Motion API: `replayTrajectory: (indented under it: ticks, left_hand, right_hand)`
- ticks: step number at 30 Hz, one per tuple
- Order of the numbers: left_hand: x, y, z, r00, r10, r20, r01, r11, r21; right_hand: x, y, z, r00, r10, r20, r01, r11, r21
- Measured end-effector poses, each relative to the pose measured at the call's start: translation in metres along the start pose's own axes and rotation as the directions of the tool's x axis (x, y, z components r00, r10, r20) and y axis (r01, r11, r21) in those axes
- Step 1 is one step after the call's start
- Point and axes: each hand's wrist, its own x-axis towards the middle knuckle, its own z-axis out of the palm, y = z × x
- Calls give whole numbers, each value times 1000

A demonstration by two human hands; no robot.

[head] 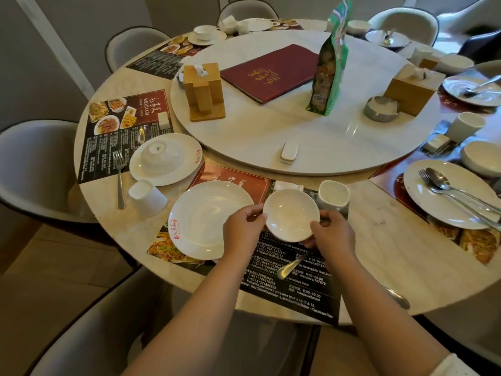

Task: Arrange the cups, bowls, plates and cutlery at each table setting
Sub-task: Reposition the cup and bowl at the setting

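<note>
Round marble table point(379, 256) with a lazy Susan, settings half done. Both hands pinch the small white bowl point(291, 214) by its rim, left hand point(242, 230) and right hand point(332, 234), held just above the placemat point(292, 278) between plate point(208, 218) and cup point(333, 195). Risk imo: glazed rim slips from fingertips, or it clips the cup or the spoon point(291, 265) underneath.

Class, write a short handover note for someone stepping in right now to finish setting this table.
Left hand and right hand both grip the small bowl, held above the placemat.
Plate lies to its left, cup stands upright behind it, spoon lies under the right wrist.
Done: the setting to the left has its bowl upturned on its plate.
Left: probably place this bowl on the plate, then tidy cup and spoon.
</note>
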Motion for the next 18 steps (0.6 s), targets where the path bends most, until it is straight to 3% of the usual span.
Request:
replayTrajectory:
  ticks: [4,12,15,18]
  left_hand:
    - [-4,-1,5,998,49,-34,-44,989,145]
    - [-11,-2,6,989,141,-50,-126,965,231]
    - [-29,-2,14,962,248,-116,-218,950,223]
    - [-59,-19,32,938,347,-22,-329,907,262]
  right_hand:
    - [3,3,1,1000,11,15,-10,997,-75]
    - [-2,3,-3,999,6,44,-3,998,-65]
    - [-9,8,-14,1000,-1,-17,0,1000,-23]
    - [-21,23,-24,989,-49,-139,43,998,-45]
